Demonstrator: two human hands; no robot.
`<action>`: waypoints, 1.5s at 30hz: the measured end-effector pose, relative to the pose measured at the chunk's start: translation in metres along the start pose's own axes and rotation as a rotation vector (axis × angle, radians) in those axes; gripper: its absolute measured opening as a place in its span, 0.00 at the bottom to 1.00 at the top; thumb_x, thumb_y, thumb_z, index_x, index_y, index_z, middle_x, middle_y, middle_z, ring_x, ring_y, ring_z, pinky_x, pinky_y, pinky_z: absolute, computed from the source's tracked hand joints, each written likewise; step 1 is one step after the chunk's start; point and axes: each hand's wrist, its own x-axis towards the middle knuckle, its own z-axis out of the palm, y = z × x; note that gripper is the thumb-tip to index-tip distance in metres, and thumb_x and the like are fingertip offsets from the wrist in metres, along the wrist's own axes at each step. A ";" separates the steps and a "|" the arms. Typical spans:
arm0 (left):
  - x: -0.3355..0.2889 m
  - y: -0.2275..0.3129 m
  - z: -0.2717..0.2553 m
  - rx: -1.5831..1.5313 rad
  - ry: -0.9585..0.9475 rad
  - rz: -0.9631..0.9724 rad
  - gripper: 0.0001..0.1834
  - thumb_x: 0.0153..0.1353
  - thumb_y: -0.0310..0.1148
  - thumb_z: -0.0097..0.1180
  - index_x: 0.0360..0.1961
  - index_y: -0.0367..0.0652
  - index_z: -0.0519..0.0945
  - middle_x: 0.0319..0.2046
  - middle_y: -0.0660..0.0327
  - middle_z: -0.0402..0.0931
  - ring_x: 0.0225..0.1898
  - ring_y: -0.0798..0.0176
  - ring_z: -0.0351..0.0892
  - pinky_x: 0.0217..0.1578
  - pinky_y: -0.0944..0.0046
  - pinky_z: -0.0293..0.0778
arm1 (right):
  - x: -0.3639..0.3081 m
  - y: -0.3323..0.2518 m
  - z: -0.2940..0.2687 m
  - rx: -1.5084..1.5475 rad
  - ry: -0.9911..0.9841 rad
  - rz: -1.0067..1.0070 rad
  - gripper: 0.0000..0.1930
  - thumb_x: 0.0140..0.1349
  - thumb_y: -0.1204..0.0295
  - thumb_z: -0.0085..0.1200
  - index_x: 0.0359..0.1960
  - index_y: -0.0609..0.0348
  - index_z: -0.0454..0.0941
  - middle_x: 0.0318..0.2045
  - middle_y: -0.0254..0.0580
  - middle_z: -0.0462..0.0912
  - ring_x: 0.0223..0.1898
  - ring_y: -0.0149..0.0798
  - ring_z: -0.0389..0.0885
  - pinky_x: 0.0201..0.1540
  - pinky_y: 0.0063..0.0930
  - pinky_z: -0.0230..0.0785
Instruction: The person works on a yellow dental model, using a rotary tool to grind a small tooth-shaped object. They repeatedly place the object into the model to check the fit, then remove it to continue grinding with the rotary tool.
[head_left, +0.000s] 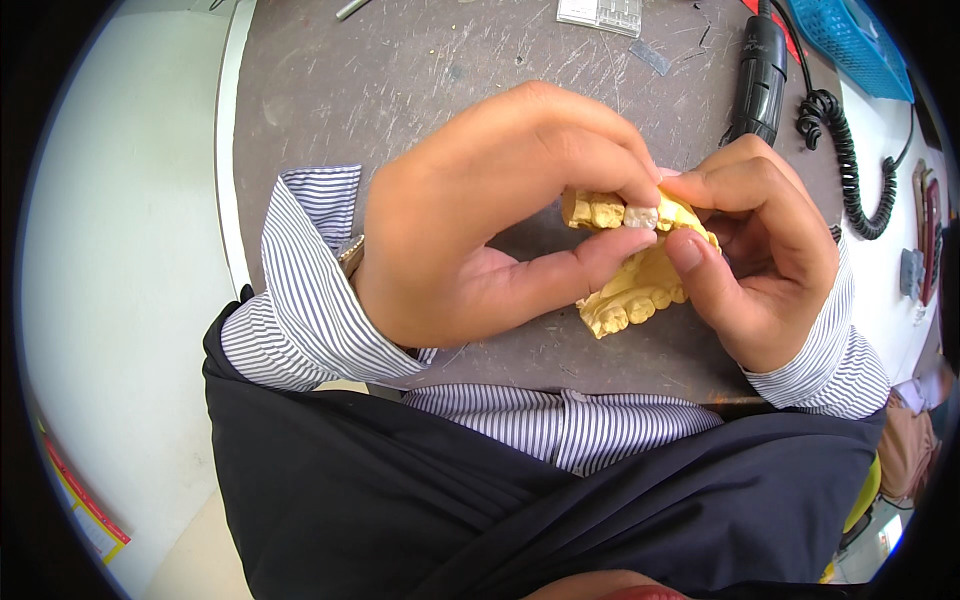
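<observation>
A yellow dental cast [645, 280] of a jaw, with a row of moulded teeth, is held up over the grey-brown bench. One whitish tooth crown [641, 217] sits in its far row among the yellow teeth. My left hand [500, 215] pinches that crown between thumb and forefinger, from its far and near sides. My right hand [765, 245] grips the cast at its right end, thumb on the near side and fingers behind. Its lower fingers are partly hidden by the cast and the thumb.
A black dental handpiece [760, 75] with a coiled cord [850, 180] lies at the far right, near a blue plastic basket [850, 42]. A clear case [602, 14] rests at the far edge of the scratched bench [330, 110]. A white wall [130, 230] stands on the left.
</observation>
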 end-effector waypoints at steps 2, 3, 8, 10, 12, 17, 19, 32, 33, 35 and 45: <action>-0.001 0.002 0.000 -0.013 0.009 -0.046 0.14 0.48 0.20 0.61 0.38 0.35 0.74 0.37 0.53 0.72 0.38 0.64 0.75 0.39 0.70 0.72 | 0.000 -0.001 0.001 -0.007 -0.004 0.004 0.12 0.54 0.78 0.52 0.39 0.72 0.72 0.31 0.41 0.69 0.32 0.27 0.69 0.35 0.16 0.62; -0.003 0.003 0.001 -0.029 0.018 -0.068 0.14 0.47 0.20 0.61 0.37 0.35 0.74 0.37 0.53 0.73 0.38 0.64 0.75 0.39 0.70 0.72 | 0.001 -0.001 0.001 -0.016 -0.005 -0.006 0.11 0.55 0.78 0.51 0.39 0.71 0.72 0.31 0.41 0.70 0.32 0.27 0.69 0.35 0.16 0.61; -0.008 0.003 0.000 -0.056 0.030 -0.093 0.15 0.46 0.20 0.62 0.38 0.34 0.75 0.37 0.53 0.73 0.39 0.63 0.76 0.40 0.70 0.72 | 0.001 -0.004 0.006 0.056 0.007 0.058 0.09 0.56 0.79 0.50 0.38 0.71 0.72 0.31 0.41 0.71 0.32 0.27 0.68 0.36 0.17 0.60; -0.009 0.004 -0.001 -0.060 0.020 -0.099 0.16 0.46 0.20 0.62 0.38 0.34 0.75 0.37 0.53 0.73 0.39 0.63 0.76 0.40 0.70 0.72 | 0.000 -0.004 0.007 0.072 0.007 0.059 0.08 0.56 0.79 0.49 0.37 0.71 0.72 0.31 0.41 0.72 0.32 0.27 0.69 0.36 0.16 0.60; -0.011 0.005 -0.003 -0.062 0.012 -0.111 0.16 0.46 0.20 0.62 0.38 0.34 0.75 0.37 0.53 0.73 0.39 0.63 0.76 0.40 0.69 0.72 | 0.000 -0.005 0.009 0.090 0.006 0.076 0.08 0.56 0.80 0.49 0.37 0.70 0.72 0.31 0.41 0.72 0.32 0.27 0.69 0.36 0.16 0.60; -0.012 0.005 -0.007 -0.056 0.006 -0.120 0.16 0.46 0.20 0.63 0.38 0.34 0.75 0.36 0.53 0.73 0.39 0.62 0.76 0.40 0.69 0.73 | 0.001 -0.006 0.013 0.139 0.021 0.107 0.08 0.57 0.80 0.49 0.37 0.70 0.72 0.30 0.40 0.72 0.32 0.27 0.69 0.36 0.16 0.61; -0.013 0.003 -0.008 -0.072 0.006 -0.123 0.16 0.46 0.21 0.64 0.38 0.34 0.75 0.37 0.53 0.73 0.39 0.62 0.76 0.40 0.68 0.73 | 0.001 -0.006 0.015 0.157 0.029 0.124 0.07 0.57 0.79 0.49 0.37 0.70 0.73 0.30 0.40 0.72 0.32 0.27 0.70 0.36 0.16 0.61; -0.025 0.002 -0.005 -0.230 0.078 -0.156 0.28 0.39 0.24 0.68 0.44 0.34 0.71 0.37 0.53 0.73 0.41 0.61 0.76 0.41 0.67 0.73 | 0.001 -0.009 0.026 0.254 0.052 0.201 0.06 0.57 0.77 0.49 0.33 0.69 0.72 0.29 0.40 0.72 0.30 0.25 0.69 0.34 0.15 0.61; -0.026 -0.001 -0.007 -0.201 0.048 -0.102 0.29 0.39 0.25 0.69 0.45 0.34 0.71 0.37 0.53 0.73 0.41 0.60 0.76 0.41 0.66 0.73 | 0.001 -0.008 0.028 0.275 0.061 0.200 0.06 0.57 0.77 0.49 0.32 0.69 0.72 0.29 0.39 0.72 0.30 0.25 0.69 0.33 0.15 0.61; -0.027 -0.005 -0.012 -0.141 -0.023 -0.020 0.31 0.37 0.28 0.70 0.45 0.34 0.70 0.37 0.52 0.74 0.41 0.60 0.76 0.41 0.66 0.73 | 0.001 -0.009 0.030 0.295 0.069 0.209 0.05 0.57 0.76 0.50 0.31 0.68 0.72 0.28 0.39 0.72 0.29 0.25 0.69 0.32 0.15 0.60; -0.031 -0.004 -0.024 -0.099 -0.125 -0.011 0.31 0.36 0.30 0.71 0.44 0.33 0.72 0.38 0.53 0.75 0.39 0.59 0.76 0.40 0.66 0.72 | 0.005 -0.013 0.040 0.362 0.097 0.291 0.08 0.56 0.73 0.48 0.23 0.64 0.69 0.22 0.36 0.71 0.23 0.23 0.67 0.27 0.15 0.57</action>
